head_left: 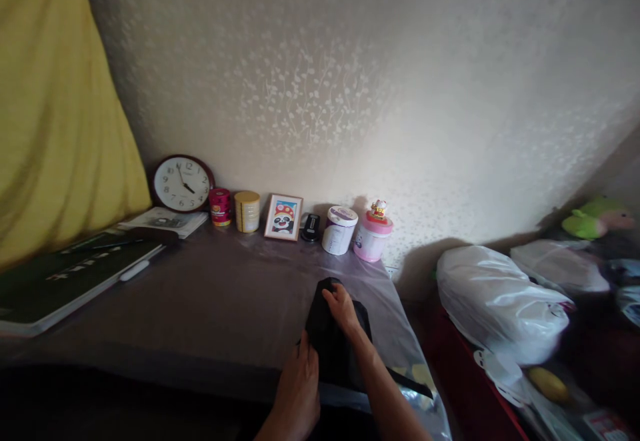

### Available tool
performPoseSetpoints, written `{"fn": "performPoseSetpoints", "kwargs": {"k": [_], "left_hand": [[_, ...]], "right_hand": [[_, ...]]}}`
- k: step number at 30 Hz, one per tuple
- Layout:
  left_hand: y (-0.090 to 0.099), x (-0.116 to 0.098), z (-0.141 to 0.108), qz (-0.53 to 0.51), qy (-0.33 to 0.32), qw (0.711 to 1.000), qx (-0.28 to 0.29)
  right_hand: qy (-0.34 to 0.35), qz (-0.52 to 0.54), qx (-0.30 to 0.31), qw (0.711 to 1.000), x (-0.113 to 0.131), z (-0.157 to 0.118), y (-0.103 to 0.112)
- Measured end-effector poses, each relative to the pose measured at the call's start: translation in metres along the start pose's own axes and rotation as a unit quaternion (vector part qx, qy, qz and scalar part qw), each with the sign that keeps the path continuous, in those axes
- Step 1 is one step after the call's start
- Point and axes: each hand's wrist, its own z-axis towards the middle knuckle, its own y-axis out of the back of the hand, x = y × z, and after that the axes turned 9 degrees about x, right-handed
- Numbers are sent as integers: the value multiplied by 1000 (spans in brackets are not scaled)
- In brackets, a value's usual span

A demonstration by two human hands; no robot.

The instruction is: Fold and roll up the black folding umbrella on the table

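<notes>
One bag (330, 355) is gripped by your nearer left hand (304, 375) and farther right hand (342, 307). Its length points away.

Home, lived-in room; exact room type unclear

Domestic interior. Branch-and-leaf wallpaper (320, 81) behind, yellow curtain-like cloth (60, 107) at left. Desk (225, 287) with glossy cover against wall. Along its far edge: round clock (183, 184), framed panda picture (283, 218), decorated canisters (339, 233), small figurine (379, 210) atop the rightmost. Large green book (65, 277) at left. Right of desk: bulging white plastic bag (500, 301), green soft-looking toy (583, 223).
</notes>
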Motion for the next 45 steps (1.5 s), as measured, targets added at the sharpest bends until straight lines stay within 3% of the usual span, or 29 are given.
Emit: {"fn": "performPoseSetpoints", "kwargs": {"k": [6,8,11,15,20,25,28,33,39,45], "left_hand": [[-21,16,-6,24,-5,996,-87],[-25,21,-10,38,-17,985,-167],[-14,17,-14,44,-26,963,-266],[8,2,-9,36,-83,974,-210],[3,1,0,39,-54,994,-91],[-11,5,2,30,-20,998,-57],[-20,5,4,51,-2,996,-66],[-26,8,3,54,1,996,-67],[0,2,2,38,15,997,60],[14,-6,-1,4,35,995,90]], "right_hand": [[64,-27,95,993,16,-13,-3],[88,-51,94,990,19,-19,-3],[113,-90,89,985,22,-26,-4],[152,-94,118,977,23,-34,-3],[227,-26,190,955,18,-52,4],[333,-78,91,935,-1,-60,8],[363,-136,81,918,-14,-47,8],[329,-180,77,924,-24,-7,9],[267,-151,82,948,-28,39,7],[113,-107,-22,988,-41,48,24]]}}
